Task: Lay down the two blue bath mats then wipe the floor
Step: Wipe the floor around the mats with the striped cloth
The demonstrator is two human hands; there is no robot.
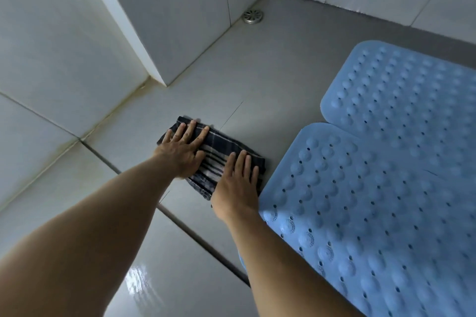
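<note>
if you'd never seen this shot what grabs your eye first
The two blue bath mats, near mat and far mat, lying flat on the right. Next, left hand and right hand pressed flat on a dark striped cloth on the grey floor.

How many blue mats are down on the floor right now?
2. The far mat lies flat toward the back wall; the near mat lies flat beside the cloth, its far end meeting the far mat. Both run out of frame.
</note>
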